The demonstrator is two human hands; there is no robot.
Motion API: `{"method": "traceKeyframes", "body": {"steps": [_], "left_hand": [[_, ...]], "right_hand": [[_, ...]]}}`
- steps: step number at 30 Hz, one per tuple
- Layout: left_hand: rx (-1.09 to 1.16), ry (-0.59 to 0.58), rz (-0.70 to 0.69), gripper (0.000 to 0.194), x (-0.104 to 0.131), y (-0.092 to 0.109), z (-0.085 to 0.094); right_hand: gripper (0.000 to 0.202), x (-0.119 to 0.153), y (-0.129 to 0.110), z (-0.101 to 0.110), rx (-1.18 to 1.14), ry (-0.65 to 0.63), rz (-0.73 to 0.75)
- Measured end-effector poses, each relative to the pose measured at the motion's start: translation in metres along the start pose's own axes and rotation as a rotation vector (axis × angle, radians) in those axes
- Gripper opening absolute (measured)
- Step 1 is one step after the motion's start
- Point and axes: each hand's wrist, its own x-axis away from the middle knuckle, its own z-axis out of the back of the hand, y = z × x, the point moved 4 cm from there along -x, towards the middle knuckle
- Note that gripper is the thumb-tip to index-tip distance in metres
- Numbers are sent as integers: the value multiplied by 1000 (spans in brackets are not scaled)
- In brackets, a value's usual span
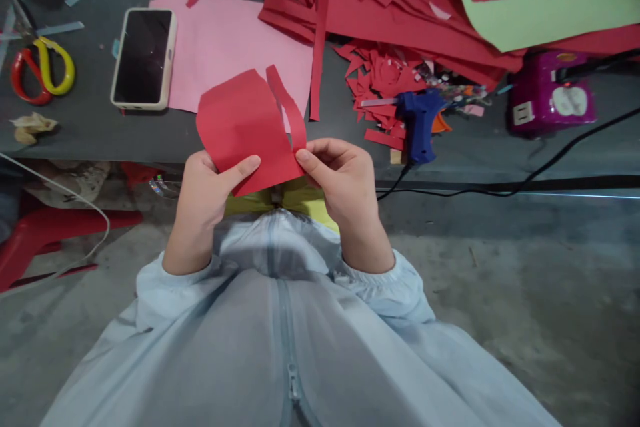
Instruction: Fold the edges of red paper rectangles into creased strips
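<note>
A sheet of red paper (245,127) is held between my two hands above the table's near edge. Along its right side a narrow strip (289,107) is partly torn away, still joined at the bottom. My left hand (213,177) grips the lower left of the sheet, thumb on top and fingers hidden beneath. Thumb and curled fingers of my right hand (340,170) pinch the paper at the base of the strip. Behind the sheet lies pink paper (240,40) on the dark table (93,130).
A phone (143,59) and scissors (43,67) lie to the left. On the right are a blue glue gun (423,121), a purple box (550,97) with cords, and red paper scraps (383,73). Green paper (540,17) lies farther back. A red stool (55,233) stands below left.
</note>
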Motion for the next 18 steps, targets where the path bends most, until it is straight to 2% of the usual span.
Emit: {"method": "traceKeyframes", "body": {"steps": [6, 13, 18], "left_hand": [[-1, 36, 7, 27, 1, 2, -2], [-43, 65, 11, 32, -4, 1, 2], [-65, 61, -23, 24, -3, 3, 0]], "right_hand": [[35, -1, 0, 2, -8, 85, 22], [35, -2, -6, 2, -34, -37, -82], [30, -2, -4, 4, -3, -16, -39]]}}
